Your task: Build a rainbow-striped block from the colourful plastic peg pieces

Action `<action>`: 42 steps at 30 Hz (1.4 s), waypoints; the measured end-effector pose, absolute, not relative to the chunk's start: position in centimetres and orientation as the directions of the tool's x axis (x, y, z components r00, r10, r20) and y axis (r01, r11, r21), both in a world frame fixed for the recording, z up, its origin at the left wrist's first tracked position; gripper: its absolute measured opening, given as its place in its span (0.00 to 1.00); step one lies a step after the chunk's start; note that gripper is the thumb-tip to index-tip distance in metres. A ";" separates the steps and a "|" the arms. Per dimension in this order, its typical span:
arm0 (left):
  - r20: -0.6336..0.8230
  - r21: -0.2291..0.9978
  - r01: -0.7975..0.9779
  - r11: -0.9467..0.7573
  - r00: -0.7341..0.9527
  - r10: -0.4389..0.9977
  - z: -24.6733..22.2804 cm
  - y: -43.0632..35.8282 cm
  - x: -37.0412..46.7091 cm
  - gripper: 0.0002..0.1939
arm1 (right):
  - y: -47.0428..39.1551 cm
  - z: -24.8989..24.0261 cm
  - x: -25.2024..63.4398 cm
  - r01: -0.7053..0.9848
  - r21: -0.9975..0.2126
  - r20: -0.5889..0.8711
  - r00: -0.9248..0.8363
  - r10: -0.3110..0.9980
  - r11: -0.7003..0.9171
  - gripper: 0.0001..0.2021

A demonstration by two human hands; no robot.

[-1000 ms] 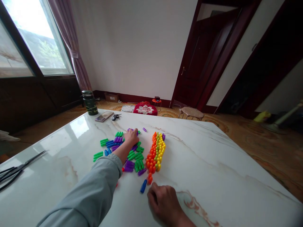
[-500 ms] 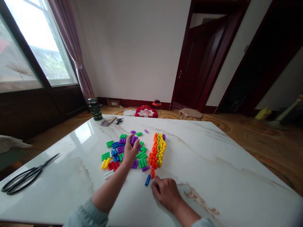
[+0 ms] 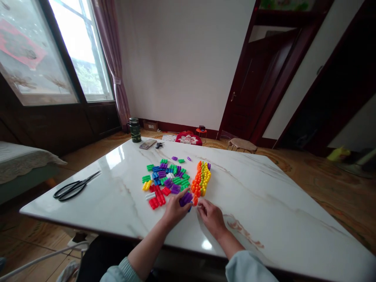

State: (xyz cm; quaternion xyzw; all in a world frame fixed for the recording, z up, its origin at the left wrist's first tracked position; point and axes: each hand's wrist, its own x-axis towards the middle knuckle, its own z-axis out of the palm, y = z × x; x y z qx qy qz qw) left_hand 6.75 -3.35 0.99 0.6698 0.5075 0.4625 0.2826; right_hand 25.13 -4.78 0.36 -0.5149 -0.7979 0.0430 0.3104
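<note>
My left hand is closed around purple bullet-shaped plastic blocks, just left of the near end of a formation of orange blocks and yellow blocks. A blue block shows partly behind its fingers. Fingers curled, my right hand rests on the table close to the nearest orange pieces; whether anything sits between its fingertips is hidden. Beyond my left hand spreads a loose pile of green blocks, red blocks, blue, purple, white and yellow ones.
Black-handled scissors lie on the left of the marble-patterned table. A camouflage flask, a phone and keys are at the far left edge. A round stool stands past the table.
My left hand has come from the middle of the pile, nearer and to the right, with purple blocks in it. My right hand stays by the orange end. The view has shifted.
</note>
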 end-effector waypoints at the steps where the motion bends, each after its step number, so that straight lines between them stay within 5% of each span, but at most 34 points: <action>1: 0.329 0.843 0.422 -0.333 0.085 0.941 1.0 -3.4 6.8 0.31 | -4.8 0.4 25.0 0.771 -0.416 0.501 -0.248 0.829 0.483 0.09; 8: 0.307 0.842 0.390 -0.373 0.221 0.926 0.6 -3.4 6.6 0.36 | -5.3 0.1 23.2 0.686 -0.289 0.686 -0.338 0.644 0.667 0.19; 29: 0.371 0.744 0.464 -0.481 0.311 0.875 0.1 -3.8 6.4 0.34 | -6.0 -0.4 23.0 0.623 -0.439 0.650 -0.277 0.707 0.647 0.19; 35: 0.388 0.776 0.504 -0.380 0.094 0.917 -0.4 -3.1 6.6 0.32 | -4.4 -0.4 26.3 0.616 -0.686 0.578 0.137 0.804 0.388 0.14; 42: 0.342 0.796 0.512 -0.322 0.058 0.938 -0.5 -2.5 6.8 0.29 | 4.8 -1.1 32.9 0.710 -0.674 0.488 0.219 0.845 0.205 0.13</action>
